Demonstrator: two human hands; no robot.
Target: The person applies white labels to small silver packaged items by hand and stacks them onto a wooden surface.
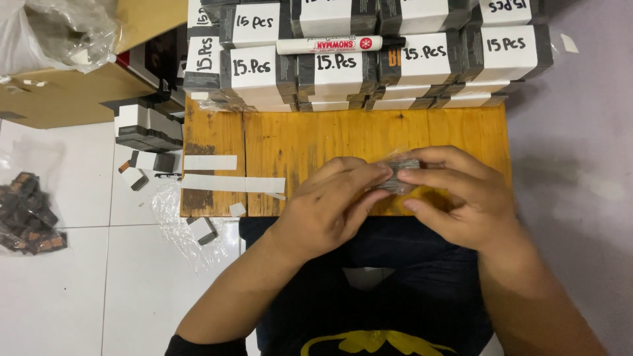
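Left hand [330, 211]: pinching small grey plastic-wrapped bundle [399, 173].
Right hand [455, 198]: gripping same bundle, opposite side.
Beyond the hands: stacked labelled boxes [369, 66].

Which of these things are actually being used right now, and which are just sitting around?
In use:
- left hand and right hand, both gripping the small grey bundle in clear wrap
- wooden board under the hands

Lying about:
- stacked labelled boxes
- white marker pen
- white paper strips
- bag of dark small parts
- loose clear plastic
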